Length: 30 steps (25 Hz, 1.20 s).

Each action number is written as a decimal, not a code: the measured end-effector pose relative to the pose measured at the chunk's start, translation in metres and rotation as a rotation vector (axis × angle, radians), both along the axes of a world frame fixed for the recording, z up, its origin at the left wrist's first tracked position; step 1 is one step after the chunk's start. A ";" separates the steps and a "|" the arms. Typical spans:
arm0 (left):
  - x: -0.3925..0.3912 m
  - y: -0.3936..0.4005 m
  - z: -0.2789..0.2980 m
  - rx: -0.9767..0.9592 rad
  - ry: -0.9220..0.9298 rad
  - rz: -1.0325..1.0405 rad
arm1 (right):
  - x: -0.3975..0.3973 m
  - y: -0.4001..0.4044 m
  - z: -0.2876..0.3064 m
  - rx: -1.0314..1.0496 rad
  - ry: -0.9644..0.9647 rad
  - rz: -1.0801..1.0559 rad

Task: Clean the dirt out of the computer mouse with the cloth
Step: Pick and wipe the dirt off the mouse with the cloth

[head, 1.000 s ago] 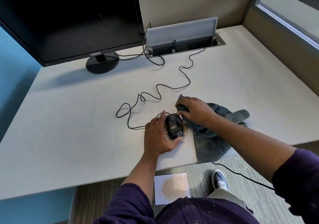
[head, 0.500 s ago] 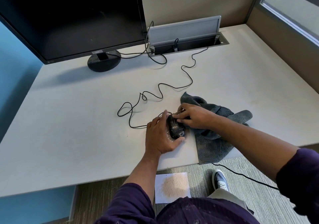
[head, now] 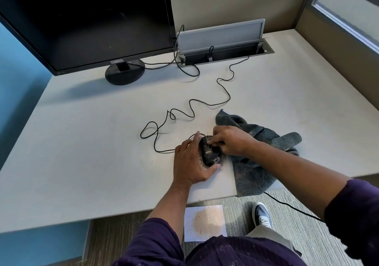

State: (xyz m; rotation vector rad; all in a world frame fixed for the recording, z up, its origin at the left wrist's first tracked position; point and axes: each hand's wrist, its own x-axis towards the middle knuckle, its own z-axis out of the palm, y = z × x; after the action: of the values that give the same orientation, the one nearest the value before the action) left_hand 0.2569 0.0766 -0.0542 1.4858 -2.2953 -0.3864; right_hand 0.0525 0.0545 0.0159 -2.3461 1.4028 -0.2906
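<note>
A black wired computer mouse lies on the pale desk, its back speckled with sandy dirt. My left hand cups its left side and rear, holding it in place. My right hand rests over the mouse's front, fingertips pinched on the button area; whether they hold cloth or only touch the mouse is unclear. The grey cloth lies crumpled under and behind my right wrist, one end hanging over the desk's front edge. The mouse cable loops away toward the back.
A black monitor on a round base stands at the back left. An open cable hatch sits at the back centre. On the floor below the desk edge lies a white paper with a sand pile, beside a shoe.
My right hand has left the cloth's top fold and moved left onto the front of the mouse. My left hand kept its hold on the mouse.
</note>
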 end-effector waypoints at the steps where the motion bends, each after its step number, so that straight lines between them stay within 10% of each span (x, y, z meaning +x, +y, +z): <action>1: 0.000 0.000 0.000 -0.002 -0.001 -0.001 | -0.001 0.002 0.000 -0.007 0.009 0.072; 30: 0.001 0.000 -0.005 -0.036 0.013 0.017 | 0.024 -0.014 0.021 0.007 0.258 0.124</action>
State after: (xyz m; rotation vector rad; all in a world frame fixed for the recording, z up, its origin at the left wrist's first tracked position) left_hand 0.2579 0.0767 -0.0588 1.4806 -2.2658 -0.3476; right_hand 0.0769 0.0410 0.0365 -2.5221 1.3569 0.0538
